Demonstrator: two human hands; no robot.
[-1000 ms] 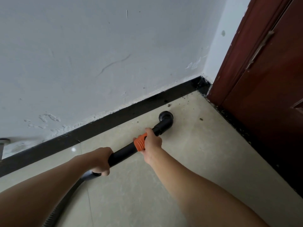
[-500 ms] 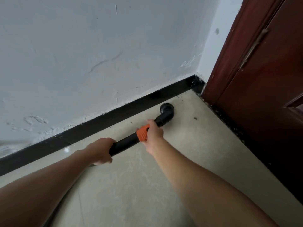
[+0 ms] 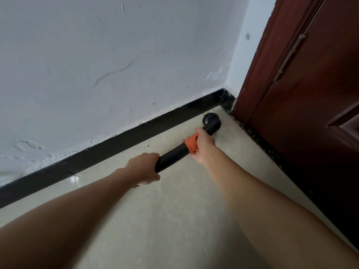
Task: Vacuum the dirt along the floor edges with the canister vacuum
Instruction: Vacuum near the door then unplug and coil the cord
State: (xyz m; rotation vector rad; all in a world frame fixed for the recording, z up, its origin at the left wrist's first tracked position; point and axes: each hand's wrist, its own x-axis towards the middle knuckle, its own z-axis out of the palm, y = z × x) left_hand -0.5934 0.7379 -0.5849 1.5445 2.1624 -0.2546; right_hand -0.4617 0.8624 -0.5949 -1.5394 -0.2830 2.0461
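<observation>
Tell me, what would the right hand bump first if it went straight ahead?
The right hand would meet the vacuum's black nozzle first; beyond it, probably the baseboard in the corner.

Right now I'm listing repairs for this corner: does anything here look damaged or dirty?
Yes. The white wall has a wavy crack and flaking paint above the black baseboard. Dark debris lines the floor edge beside the brown door, past the vacuum nozzle.

Matt black plastic wand (image 3: 171,157); glossy tile floor (image 3: 174,210) (glare spot); rough chipped wall (image 3: 97,55).
</observation>
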